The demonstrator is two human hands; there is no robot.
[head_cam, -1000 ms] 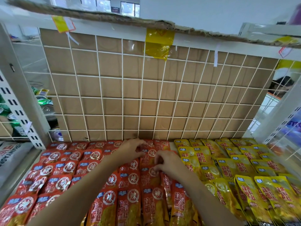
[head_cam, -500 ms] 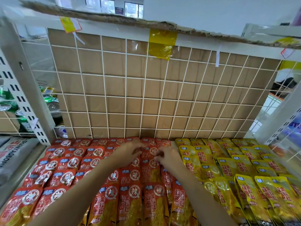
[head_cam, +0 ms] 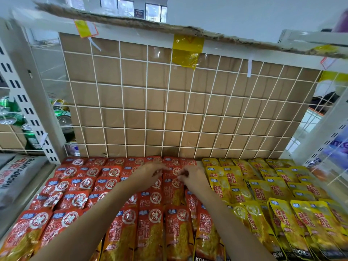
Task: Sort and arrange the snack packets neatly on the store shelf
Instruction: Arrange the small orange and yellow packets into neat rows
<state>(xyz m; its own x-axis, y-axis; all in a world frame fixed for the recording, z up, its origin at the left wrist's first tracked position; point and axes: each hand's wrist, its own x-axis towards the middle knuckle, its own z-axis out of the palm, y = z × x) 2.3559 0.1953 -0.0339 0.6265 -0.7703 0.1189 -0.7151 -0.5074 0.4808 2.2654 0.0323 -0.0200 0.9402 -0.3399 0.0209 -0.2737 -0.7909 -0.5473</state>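
Head view: both my hands are at the back rows of the red packets.
My left hand (head_cam: 148, 175) rests with its fingers fairly straight on the red packets (head_cam: 105, 185), near the wire grid (head_cam: 169, 110) at the back of the shelf (head_cam: 40, 117). My right hand (head_cam: 193, 178) holds the top edge of one red packet (head_cam: 172, 193) in a narrow fingertip pinch, close to the yellow packets (head_cam: 263, 187). The packets overlap like shingles and look glossy, so I judge them slippery. A hard tug could drag the lapped neighbours askew, or push this one into the yellow side.
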